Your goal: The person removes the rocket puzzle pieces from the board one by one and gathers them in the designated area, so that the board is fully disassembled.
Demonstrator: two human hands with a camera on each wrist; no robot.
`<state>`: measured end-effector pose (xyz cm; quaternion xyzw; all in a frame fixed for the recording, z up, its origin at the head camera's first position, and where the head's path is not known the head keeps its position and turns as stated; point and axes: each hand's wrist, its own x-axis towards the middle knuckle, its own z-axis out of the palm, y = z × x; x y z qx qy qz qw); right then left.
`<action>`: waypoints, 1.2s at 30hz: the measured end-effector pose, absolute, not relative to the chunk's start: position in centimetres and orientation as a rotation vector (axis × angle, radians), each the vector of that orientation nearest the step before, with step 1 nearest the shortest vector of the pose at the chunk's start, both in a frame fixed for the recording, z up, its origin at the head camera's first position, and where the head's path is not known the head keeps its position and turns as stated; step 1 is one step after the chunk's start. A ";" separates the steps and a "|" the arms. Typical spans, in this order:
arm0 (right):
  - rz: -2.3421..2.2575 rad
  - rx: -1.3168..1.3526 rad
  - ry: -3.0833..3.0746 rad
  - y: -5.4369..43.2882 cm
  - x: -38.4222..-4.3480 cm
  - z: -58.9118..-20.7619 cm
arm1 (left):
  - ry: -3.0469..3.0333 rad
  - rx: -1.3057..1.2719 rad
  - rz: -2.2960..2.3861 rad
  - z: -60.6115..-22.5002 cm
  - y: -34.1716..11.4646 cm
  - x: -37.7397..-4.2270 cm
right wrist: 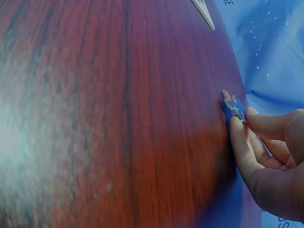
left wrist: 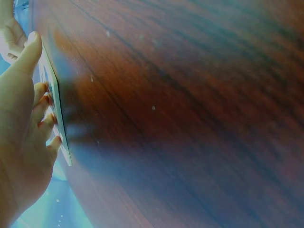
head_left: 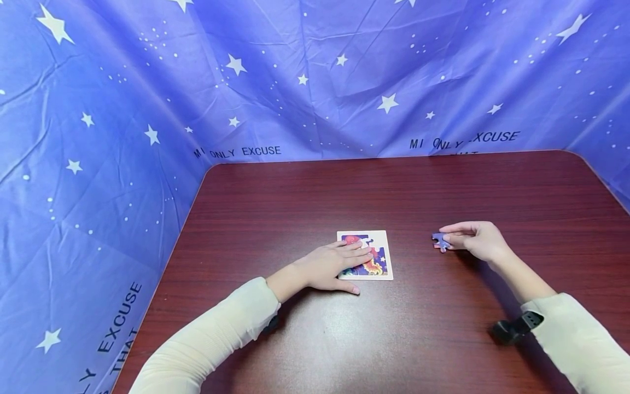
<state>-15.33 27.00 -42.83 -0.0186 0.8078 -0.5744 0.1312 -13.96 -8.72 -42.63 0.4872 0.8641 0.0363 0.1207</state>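
A white-framed jigsaw puzzle (head_left: pixel 375 269) with a colourful picture lies on the table, a pale gap showing at its upper right corner. My left hand (head_left: pixel 331 266) rests on it palm down, fingers straight across the picture, the thumb out over the wood. In the left wrist view the fingertips touch the puzzle board (left wrist: pixel 61 114) along its face. To the right, my right hand (head_left: pixel 479 241) pinches a purple puzzle piece (head_left: pixel 439 242) between thumb and fingers. The right wrist view shows the puzzle piece (right wrist: pixel 232 105) held by its edge, close over the table.
The dark red wooden table (head_left: pixel 275 202) has rounded far corners. A blue curtain (head_left: pixel 305 109) with white stars and lettering hangs behind it and along both sides. A black strap with a camera (head_left: pixel 517 327) sits on the right wrist.
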 end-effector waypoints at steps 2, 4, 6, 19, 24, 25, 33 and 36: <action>-1.652 -0.045 2.360 27.3 -15.3 -42.7 | 2.526 1.425 0.109 -42.7 -8.7 -14.0; -1.629 -0.033 2.376 27.6 -15.3 -42.6 | 2.528 1.422 0.112 -42.7 -8.7 -13.9; -1.620 -0.017 2.378 27.9 -15.2 -42.5 | 2.529 1.420 0.116 -42.7 -8.6 -13.9; -1.566 0.012 2.470 29.3 -15.5 -42.5 | 2.550 1.474 0.080 -42.7 -8.4 -14.0; -1.562 -0.002 2.490 29.4 -15.6 -42.6 | 2.565 1.514 0.043 -42.7 -8.5 -14.0; -1.561 0.000 2.491 29.4 -15.6 -42.7 | 2.565 1.515 0.036 -42.7 -8.5 -14.0; -1.534 -0.005 2.512 29.4 -15.8 -42.8 | 2.575 1.509 -0.002 -42.6 -8.4 -14.0; -1.526 -0.007 2.517 29.3 -15.9 -42.8 | 2.574 1.504 -0.005 -42.6 -8.4 -14.1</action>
